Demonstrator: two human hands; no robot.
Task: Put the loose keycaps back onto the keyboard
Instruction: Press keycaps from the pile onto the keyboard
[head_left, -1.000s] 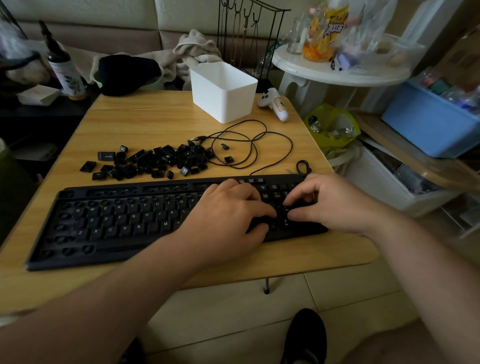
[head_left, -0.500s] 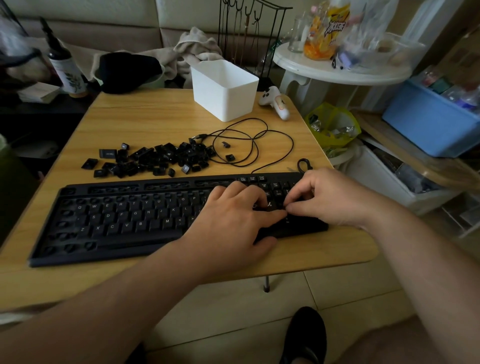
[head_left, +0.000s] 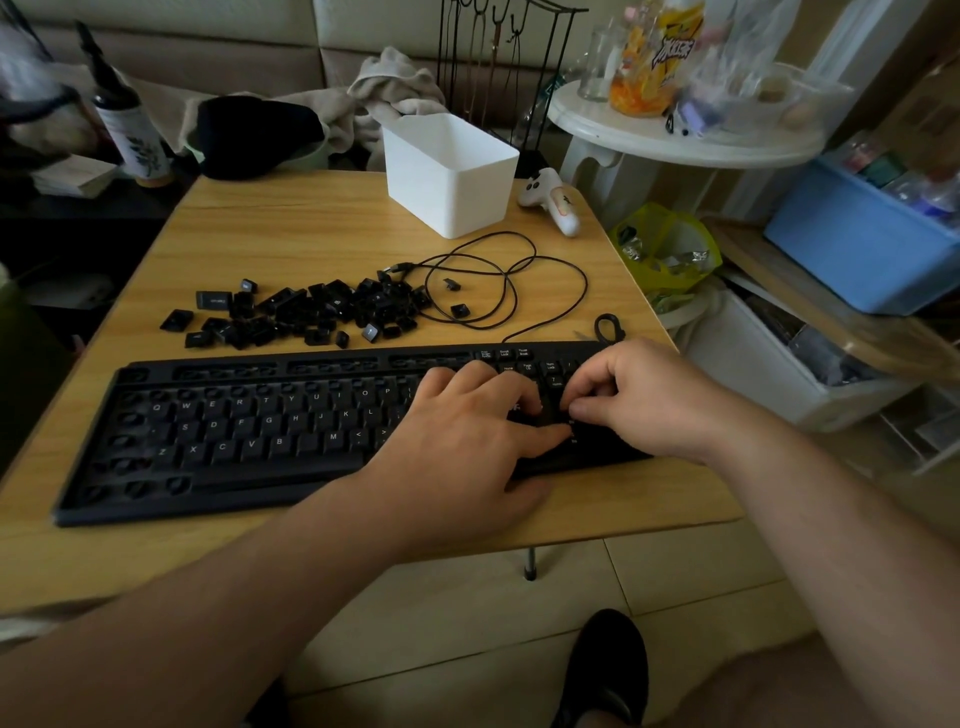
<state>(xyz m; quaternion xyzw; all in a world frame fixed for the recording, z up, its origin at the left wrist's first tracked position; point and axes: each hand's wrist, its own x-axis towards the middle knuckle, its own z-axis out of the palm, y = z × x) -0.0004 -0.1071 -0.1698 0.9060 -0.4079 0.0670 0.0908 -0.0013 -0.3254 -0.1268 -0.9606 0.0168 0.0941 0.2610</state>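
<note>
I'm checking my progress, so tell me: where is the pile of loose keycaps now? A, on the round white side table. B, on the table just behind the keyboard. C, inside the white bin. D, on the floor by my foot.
B: the pile of loose keycaps lies on the table just behind the keyboard, outside the white bin.

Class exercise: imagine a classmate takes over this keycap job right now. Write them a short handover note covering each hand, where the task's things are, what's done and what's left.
Left hand: resting on the keyboard near its right end, fingers extended toward the number pad.
Right hand: fingers curled over the number pad; whether its grip holds a keycap is hidden.
Loose keycaps: piled on the table behind the keyboard, two more inside the cable loops.
Done: letter keys and some top-right keys are on.
Left: the left column, function row, bottom-left keys and the pile.
</note>
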